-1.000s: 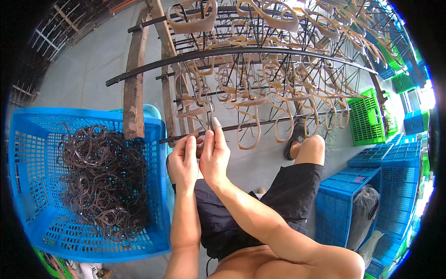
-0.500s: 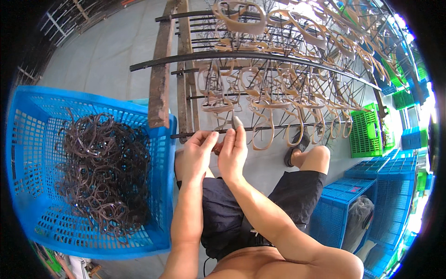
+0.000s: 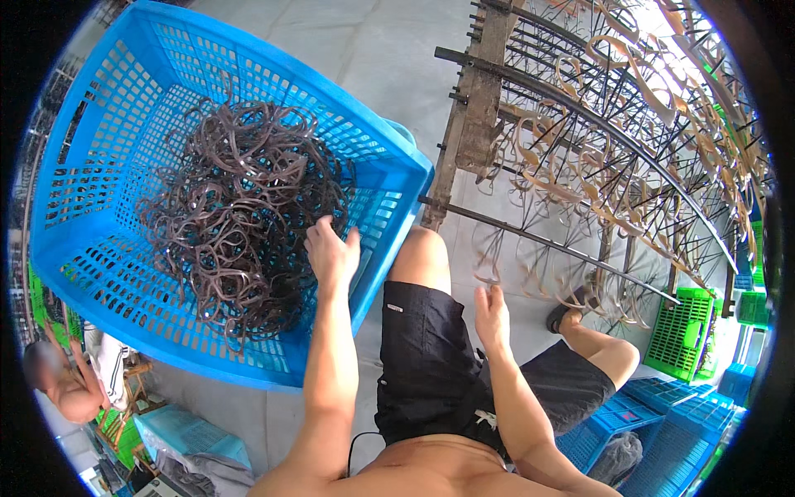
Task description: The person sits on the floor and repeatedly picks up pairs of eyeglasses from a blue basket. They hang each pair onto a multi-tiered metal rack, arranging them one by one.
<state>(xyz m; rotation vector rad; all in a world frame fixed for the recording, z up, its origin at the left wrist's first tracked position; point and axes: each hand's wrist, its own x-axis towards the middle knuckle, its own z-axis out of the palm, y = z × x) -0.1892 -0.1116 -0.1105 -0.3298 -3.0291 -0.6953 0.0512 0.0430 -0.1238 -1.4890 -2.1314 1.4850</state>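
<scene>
My left hand (image 3: pixel 333 253) is inside the blue plastic basket (image 3: pixel 319 83), at the right edge of a tangled heap of dark brown, glossy looped strips (image 3: pixel 248 199). Its thumb stands apart from the fingers, and nothing shows in its grip. My right hand (image 3: pixel 492 317) is raised above my lap, fingers stretched upward and holding nothing visible. Just beyond its fingertips is the lower bar (image 3: pixel 546 242) of a rack, where pale loops (image 3: pixel 489 269) hang, somewhat blurred. More beige loops (image 3: pixel 633 70) hang from thin dark spikes along the rack's upper bars.
A worn wooden post (image 3: pixel 482 116) supports the rack's left end. Green crates (image 3: pixel 681 335) and blue crates (image 3: pixel 675 431) stand at the right. At the lower left are another person (image 3: pixel 70 389) and a light blue bin (image 3: pixel 190 435).
The view has swung left, so the basket appears nearer the middle. My hands, close together at the rack's lower bar before, have parted; the left has moved into the basket.
</scene>
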